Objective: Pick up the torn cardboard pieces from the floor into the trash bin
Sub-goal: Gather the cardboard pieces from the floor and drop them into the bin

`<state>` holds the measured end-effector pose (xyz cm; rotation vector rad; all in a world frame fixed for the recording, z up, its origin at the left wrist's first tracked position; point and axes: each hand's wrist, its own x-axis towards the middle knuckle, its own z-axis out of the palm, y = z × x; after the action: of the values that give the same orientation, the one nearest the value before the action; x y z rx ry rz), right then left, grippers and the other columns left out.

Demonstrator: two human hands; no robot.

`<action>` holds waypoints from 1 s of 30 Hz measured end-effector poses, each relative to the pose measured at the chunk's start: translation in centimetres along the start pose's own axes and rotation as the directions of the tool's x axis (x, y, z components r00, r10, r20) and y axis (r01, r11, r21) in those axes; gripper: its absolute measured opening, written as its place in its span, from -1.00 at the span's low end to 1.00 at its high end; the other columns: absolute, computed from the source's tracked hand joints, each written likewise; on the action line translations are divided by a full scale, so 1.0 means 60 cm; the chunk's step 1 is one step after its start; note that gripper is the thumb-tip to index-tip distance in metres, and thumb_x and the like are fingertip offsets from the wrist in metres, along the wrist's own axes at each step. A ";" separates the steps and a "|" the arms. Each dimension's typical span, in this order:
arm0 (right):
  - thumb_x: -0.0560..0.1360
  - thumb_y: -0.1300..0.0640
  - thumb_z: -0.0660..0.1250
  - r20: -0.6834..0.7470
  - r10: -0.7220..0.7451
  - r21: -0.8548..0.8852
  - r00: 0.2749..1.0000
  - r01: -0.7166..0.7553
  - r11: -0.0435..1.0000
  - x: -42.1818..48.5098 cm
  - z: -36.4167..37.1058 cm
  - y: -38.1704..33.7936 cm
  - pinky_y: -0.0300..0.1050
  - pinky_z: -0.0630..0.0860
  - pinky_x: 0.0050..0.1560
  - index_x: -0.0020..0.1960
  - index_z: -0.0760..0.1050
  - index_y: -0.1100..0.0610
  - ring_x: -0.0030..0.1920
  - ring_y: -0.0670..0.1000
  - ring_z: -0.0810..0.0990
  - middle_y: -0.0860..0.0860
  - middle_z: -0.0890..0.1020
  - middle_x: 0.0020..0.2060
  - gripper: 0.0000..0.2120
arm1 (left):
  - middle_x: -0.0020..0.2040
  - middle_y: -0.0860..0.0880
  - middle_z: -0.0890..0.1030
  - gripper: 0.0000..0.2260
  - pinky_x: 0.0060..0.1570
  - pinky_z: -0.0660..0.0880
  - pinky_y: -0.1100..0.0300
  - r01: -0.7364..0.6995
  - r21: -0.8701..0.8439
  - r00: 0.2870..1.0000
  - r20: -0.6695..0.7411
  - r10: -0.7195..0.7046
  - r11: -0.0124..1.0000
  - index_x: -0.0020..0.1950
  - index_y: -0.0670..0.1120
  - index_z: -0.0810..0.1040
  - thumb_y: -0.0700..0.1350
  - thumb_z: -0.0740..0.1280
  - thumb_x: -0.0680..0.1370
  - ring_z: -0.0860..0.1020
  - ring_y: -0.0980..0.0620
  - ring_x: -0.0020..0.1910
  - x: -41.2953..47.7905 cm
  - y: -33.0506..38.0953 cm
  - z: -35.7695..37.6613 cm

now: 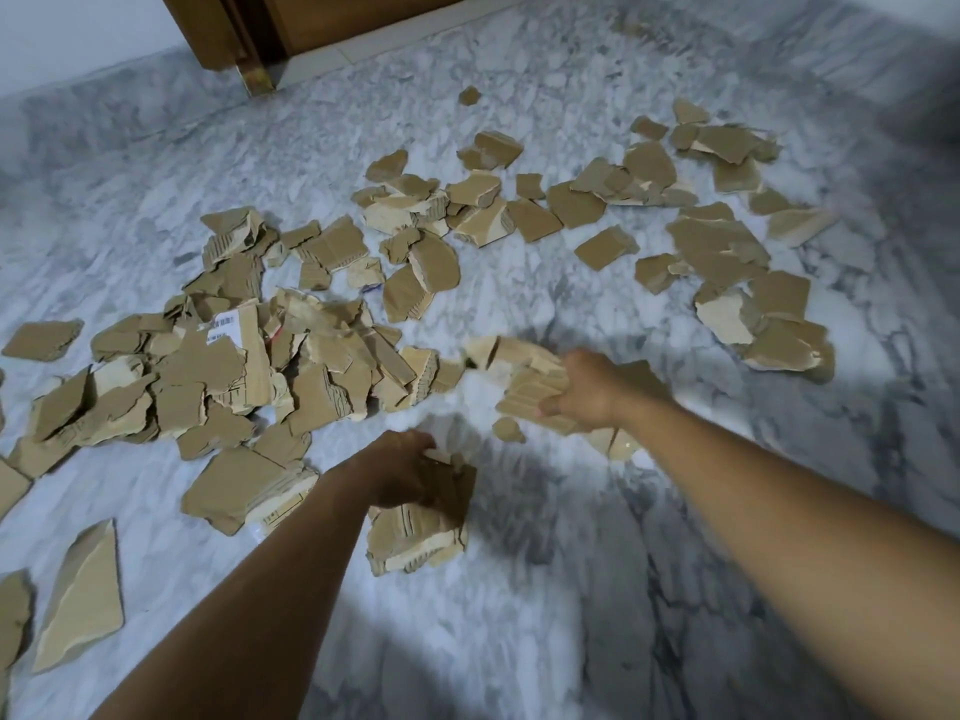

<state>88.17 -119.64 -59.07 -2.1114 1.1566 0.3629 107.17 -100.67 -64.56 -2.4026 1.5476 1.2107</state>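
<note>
Several torn brown cardboard pieces lie scattered over the marble floor (545, 589), with a thick heap (218, 376) at the left and a looser spread (717, 241) at the far right. My left hand (402, 472) is closed around a stack of cardboard pieces (415, 535) just above the floor. My right hand (589, 392) grips another bunch of cardboard pieces (524, 387), blurred by motion. No trash bin is in view.
A wooden door and its frame (244, 39) stand at the top left, beside a white wall. One large triangular piece (83, 600) lies at the lower left. A dark blurred shape (930, 96) sits at the far right edge.
</note>
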 end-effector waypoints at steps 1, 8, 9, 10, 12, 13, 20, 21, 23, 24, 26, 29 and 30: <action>0.44 0.01 0.54 0.006 0.054 0.037 0.998 -0.055 0.998 0.000 -0.025 0.013 -0.12 0.48 0.05 0.35 0.40 0.21 0.20 0.13 0.55 0.09 0.54 0.22 -0.40 | 0.01 0.01 0.58 -0.61 -0.08 0.47 0.21 0.019 0.002 0.999 0.028 -0.019 1.000 0.10 0.02 0.48 -0.03 0.57 0.37 0.55 0.01 -0.01 -0.003 -0.001 -0.003; 0.32 -0.07 0.62 0.104 0.348 0.163 0.932 -0.361 0.918 0.012 -0.052 0.109 0.00 0.43 0.34 0.51 0.29 0.16 0.40 0.17 0.40 0.15 0.41 0.43 -0.11 | -0.09 0.05 0.55 -0.66 -0.23 0.39 0.25 0.022 -0.152 0.999 -0.024 -0.026 0.988 0.02 0.00 0.47 0.03 0.56 0.39 0.53 0.02 -0.08 -0.020 -0.001 -0.042; 0.34 -0.11 0.59 0.080 0.360 0.098 0.929 -0.367 0.925 0.012 -0.034 0.112 0.03 0.38 0.39 0.51 0.28 0.14 0.46 0.19 0.32 0.19 0.34 0.47 -0.12 | -0.07 0.04 0.56 -0.63 -0.20 0.41 0.23 0.009 -0.180 0.999 -0.050 -0.019 0.984 0.04 0.00 0.47 0.02 0.57 0.39 0.55 -0.01 -0.06 -0.018 0.003 -0.048; 0.37 -0.14 0.56 0.035 0.370 0.027 0.928 -0.371 0.928 0.014 -0.018 0.111 0.07 0.32 0.42 0.52 0.25 0.13 0.49 0.22 0.23 0.21 0.27 0.49 -0.13 | -0.05 0.02 0.57 -0.61 -0.17 0.44 0.21 -0.006 -0.191 0.998 -0.066 -0.006 0.982 0.05 -0.01 0.46 0.01 0.58 0.38 0.55 -0.02 -0.04 -0.014 0.011 -0.055; 0.38 -0.15 0.54 -0.082 0.386 -0.028 0.919 -0.389 0.921 0.015 0.007 0.106 0.11 0.30 0.37 0.48 0.20 0.14 0.44 0.28 0.21 0.22 0.22 0.44 -0.15 | 0.01 -0.01 0.55 -0.60 -0.12 0.49 0.19 -0.040 -0.149 0.998 -0.060 0.031 0.988 0.05 0.01 0.45 -0.02 0.58 0.37 0.54 -0.03 -0.01 -0.004 0.033 -0.063; 0.36 -0.15 0.56 -0.111 0.404 0.004 0.908 -0.406 0.914 0.017 0.013 0.106 0.12 0.34 0.32 0.46 0.19 0.11 0.39 0.29 0.23 0.20 0.21 0.41 -0.14 | 0.05 -0.02 0.51 -0.60 -0.10 0.50 0.20 -0.062 -0.106 0.997 -0.046 0.057 0.992 0.06 0.01 0.44 -0.05 0.59 0.36 0.53 -0.02 0.02 0.003 0.048 -0.063; 0.20 -0.10 0.68 -0.030 0.434 0.216 0.900 -0.418 0.882 0.018 0.008 0.163 0.06 0.46 0.30 0.58 -0.09 0.09 0.40 0.25 0.35 0.21 0.29 0.43 0.25 | 0.26 -0.01 0.30 -0.46 0.13 0.53 0.07 -0.188 0.074 0.982 -0.004 0.189 0.979 0.19 -0.03 0.42 -0.10 0.59 0.31 0.47 -0.04 0.11 0.077 0.143 -0.024; 0.21 -0.10 0.68 -0.027 0.420 0.254 0.907 -0.400 0.881 0.016 0.010 0.169 0.01 0.48 0.27 0.58 -0.09 0.13 0.37 0.23 0.41 0.19 0.36 0.41 0.25 | 0.27 -0.01 0.31 -0.45 0.15 0.53 0.04 -0.188 0.085 0.982 -0.005 0.189 0.979 0.21 -0.05 0.45 -0.11 0.60 0.31 0.49 -0.05 0.11 0.086 0.148 -0.022; 0.23 -0.12 0.66 -0.029 0.414 0.282 0.910 -0.390 0.877 0.013 0.014 0.179 -0.03 0.49 0.18 0.57 -0.03 0.18 0.33 0.21 0.47 0.16 0.44 0.37 0.19 | 0.25 0.00 0.39 -0.43 0.18 0.51 0.05 -0.184 0.121 0.982 -0.015 0.187 0.975 0.26 -0.06 0.49 -0.11 0.60 0.31 0.51 -0.05 0.13 0.098 0.153 -0.019; 0.25 -0.12 0.65 -0.032 0.415 0.287 0.909 -0.390 0.875 0.013 0.015 0.180 -0.04 0.48 0.13 0.56 0.01 0.18 0.31 0.21 0.49 0.16 0.46 0.36 0.15 | 0.23 -0.01 0.45 -0.42 0.17 0.51 0.07 -0.181 0.139 0.982 -0.023 0.186 0.974 0.29 -0.05 0.49 -0.11 0.60 0.32 0.52 -0.06 0.15 0.099 0.154 -0.017; 0.28 -0.10 0.64 -0.056 0.409 0.270 0.911 -0.381 0.885 0.011 0.016 0.173 -0.05 0.48 0.06 0.53 0.07 0.17 0.28 0.20 0.49 0.15 0.47 0.32 0.07 | 0.19 -0.02 0.55 -0.42 0.13 0.52 0.08 -0.170 0.127 0.984 -0.040 0.176 0.977 0.31 0.00 0.47 -0.10 0.58 0.34 0.54 -0.06 0.16 0.097 0.153 -0.012; 0.34 -0.02 0.61 -0.132 0.429 0.174 0.894 -0.405 0.898 0.014 0.024 0.154 0.06 0.48 0.13 0.49 0.11 0.13 0.32 0.25 0.37 0.17 0.33 0.35 -0.07 | 0.10 0.02 0.62 -0.54 0.01 0.55 0.12 -0.144 0.056 0.988 -0.049 0.147 0.988 0.23 0.04 0.50 -0.10 0.54 0.38 0.58 -0.02 0.09 0.092 0.154 -0.014; 0.38 0.03 0.59 -0.163 0.436 0.145 0.885 -0.415 0.898 0.015 0.029 0.148 0.06 0.48 0.12 0.47 0.12 0.11 0.32 0.26 0.34 0.17 0.28 0.36 -0.14 | 0.07 0.03 0.62 -0.59 -0.01 0.54 0.13 -0.133 0.062 0.990 -0.043 0.135 0.989 0.18 0.04 0.51 -0.09 0.53 0.38 0.57 -0.02 0.08 0.092 0.156 -0.015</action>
<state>81.54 -122.25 -64.67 -1.8166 1.7245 0.2909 101.43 -109.92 -63.99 -2.3409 1.7580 1.1199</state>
